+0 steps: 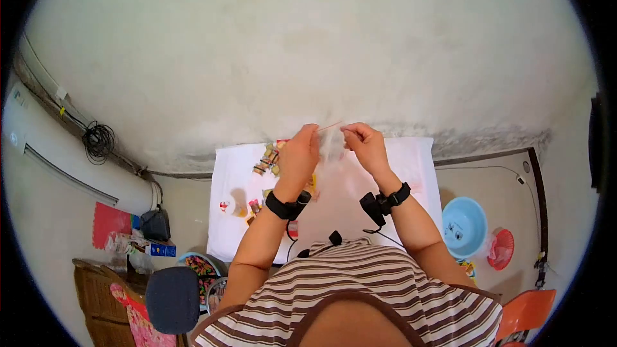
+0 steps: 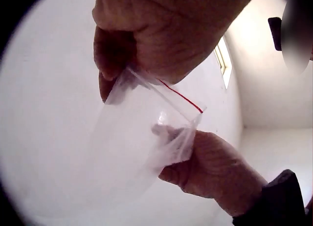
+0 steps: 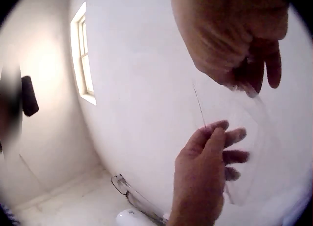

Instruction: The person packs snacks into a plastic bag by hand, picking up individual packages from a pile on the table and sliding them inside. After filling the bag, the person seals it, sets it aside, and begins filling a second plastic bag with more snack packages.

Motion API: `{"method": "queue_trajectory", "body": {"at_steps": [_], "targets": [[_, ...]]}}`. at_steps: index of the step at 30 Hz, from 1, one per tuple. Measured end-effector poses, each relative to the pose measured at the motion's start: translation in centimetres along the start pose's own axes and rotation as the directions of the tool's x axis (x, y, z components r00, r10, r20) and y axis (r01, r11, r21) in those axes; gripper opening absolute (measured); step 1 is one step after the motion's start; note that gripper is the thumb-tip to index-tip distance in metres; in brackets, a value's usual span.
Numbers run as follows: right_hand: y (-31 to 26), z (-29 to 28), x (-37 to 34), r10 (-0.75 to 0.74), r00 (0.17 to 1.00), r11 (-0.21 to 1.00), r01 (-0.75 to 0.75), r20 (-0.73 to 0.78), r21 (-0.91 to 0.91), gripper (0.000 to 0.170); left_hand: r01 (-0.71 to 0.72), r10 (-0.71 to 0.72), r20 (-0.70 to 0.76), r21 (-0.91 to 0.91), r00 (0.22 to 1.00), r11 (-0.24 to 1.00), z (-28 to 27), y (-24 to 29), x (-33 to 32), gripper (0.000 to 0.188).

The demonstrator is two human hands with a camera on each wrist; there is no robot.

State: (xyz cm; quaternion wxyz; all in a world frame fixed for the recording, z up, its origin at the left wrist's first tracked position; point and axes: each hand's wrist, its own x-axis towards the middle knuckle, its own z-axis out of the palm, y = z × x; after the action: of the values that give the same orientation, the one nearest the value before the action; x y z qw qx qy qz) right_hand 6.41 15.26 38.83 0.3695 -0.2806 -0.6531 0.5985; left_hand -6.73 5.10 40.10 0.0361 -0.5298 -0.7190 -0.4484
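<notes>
A clear plastic zip bag (image 1: 331,145) with a red line along its top hangs between both hands, above the white-covered table (image 1: 398,160). My left hand (image 1: 300,155) pinches one top corner of it. The opposite side of the mouth is between the thumb and fingers of my right hand (image 1: 367,148). In the left wrist view the see-through bag (image 2: 132,133) looks to have nothing in it, and the fingertips of my right hand (image 2: 210,162) show through the film. Seen from the right wrist, the fingers of my left hand (image 3: 200,162) spread out behind the pinch.
Several small wrapped packets (image 1: 265,162) lie on the table's left part, near a white-and-red jar (image 1: 225,207). A blue basin (image 1: 464,228) and a red basket (image 1: 501,249) stand on the floor at right. A wall (image 1: 321,45) rises behind the table.
</notes>
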Motion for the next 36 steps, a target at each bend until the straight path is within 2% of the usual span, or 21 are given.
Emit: {"method": "queue_trajectory", "body": {"at_steps": [1,3,6,8,9,11,12,14,15,16,17,18,19,20,22,23,24,27,31,33,36], "targets": [[0.0,-0.2,0.1,-0.006,1.000,1.000,0.006,-0.004,0.002,0.012,-0.032,0.036,-0.063,0.061,0.997,0.998,-0.5,-0.2,0.3,0.017],[0.0,-0.6,0.0,-0.440,0.893,0.820,0.356,-0.096,-0.448,0.010,-0.061,0.075,-0.119,0.121,0.990,0.991,-1.3,-0.6,0.5,0.017],[-1.4,-0.4,-0.3,-0.535,0.838,0.748,0.411,-0.107,-0.521,0.013,-0.070,0.105,-0.144,0.233,0.984,0.970,-1.6,-0.6,0.3,0.016],[-1.9,0.3,-0.6,-0.569,0.818,0.719,0.447,-0.082,-0.531,0.012,-0.418,0.491,-0.187,0.325,0.851,0.848,-0.8,-0.4,-0.5,0.017],[-2.1,0.7,-0.6,-0.605,0.794,0.688,0.487,-0.054,-0.539,0.012,-0.422,0.494,-0.187,0.322,0.849,0.847,-0.5,-0.2,-1.1,0.017],[-2.4,1.4,-1.0,-0.632,0.775,0.640,0.520,-0.004,-0.565,0.011,-0.756,0.757,0.002,0.032,0.654,0.654,0.4,0.3,-2.8,0.020],[-2.3,1.7,-1.2,-0.654,0.755,0.593,0.553,0.050,-0.586,0.011,-0.751,0.752,0.002,0.028,0.660,0.659,1.0,0.0,-3.1,0.020],[-1.8,1.9,-1.5,-0.656,0.751,0.589,0.574,0.078,-0.569,0.014,-0.364,0.364,0.109,-0.021,0.925,0.931,2.5,-1.2,-3.4,0.025],[-1.6,2.0,-2.0,-0.639,0.755,0.557,0.584,0.143,-0.590,0.014,-0.356,0.357,0.112,-0.026,0.928,0.934,2.9,-1.4,-3.5,0.025],[-1.5,2.2,-2.5,-0.619,0.757,0.523,0.596,0.209,-0.610,0.014,-0.182,0.165,0.363,0.013,0.917,0.983,3.3,-1.6,-3.5,0.032],[-0.9,2.5,-2.8,-0.615,0.759,0.523,0.594,0.212,-0.611,0.014,-0.021,-0.038,0.577,0.095,0.816,0.995,3.6,-1.9,-3.6,0.040],[-0.1,2.8,-3.1,-0.640,0.717,0.451,0.640,0.275,-0.622,0.014,-0.017,-0.040,0.579,0.092,0.814,0.996,4.6,-2.4,-3.9,0.040],[0.5,3.3,-3.5,-0.659,0.673,0.377,0.682,0.336,-0.627,0.014,-0.279,0.240,0.367,0.056,0.899,0.959,5.6,-2.9,-4.2,0.045],[0.9,3.7,-3.9,-0.652,0.679,0.379,0.677,0.336,-0.631,0.014,-0.521,0.509,0.131,0.084,0.851,0.849,6.5,-3.6,-4.6,0.051],[1.5,4.4,-5.0,-0.653,0.641,0.413,0.748,0.404,-0.520,0.016,-0.508,0.510,0.118,-0.049,0.852,0.860,6.5,-3.7,-4.7,0.054],[1.9,4.7,-5.5,-0.538,0.728,0.500,0.682,0.425,-0.535,0.020,-0.460,0.449,0.210,0.002,0.868,0.888,7.9,-4.8,-4.7,0.056],[2.0,4.9,-6.1,-0.529,0.735,0.503,0.673,0.423,-0.542,0.020,-0.414,0.379,0.299,0.059,0.875,0.908,8.2,-4.9,-4.4,0.059],[2.5,5.1,-6.9,-0.498,0.774,0.517,0.627,0.391,-0.582,0.020,-0.381,0.329,0.306,0.125,0.893,0.916,7.7,-5.3,-4.9,0.069],[4.7,3.9,-8.1,-0.440,0.877,0.550,0.435,0.196,-0.713,0.022,-0.252,0.132,0.391,0.272,0.911,0.929,7.3,-5.4,-5.9,0.081],[6.0,3.2,-8.0,-0.463,0.880,0.549,0.379,0.107,-0.745,0.023,-0.151,0.140,0.227,0.034,0.964,0.988,7.9,-5.7,-6.5,0.085],[8.1,2.1,-7.7,-0.467,0.880,0.564,0.374,0.089,-0.736,0.024,-0.113,0.104,0.166,0.051,0.981,0.992,8.9,-6.6,-7.6,0.089]]}}
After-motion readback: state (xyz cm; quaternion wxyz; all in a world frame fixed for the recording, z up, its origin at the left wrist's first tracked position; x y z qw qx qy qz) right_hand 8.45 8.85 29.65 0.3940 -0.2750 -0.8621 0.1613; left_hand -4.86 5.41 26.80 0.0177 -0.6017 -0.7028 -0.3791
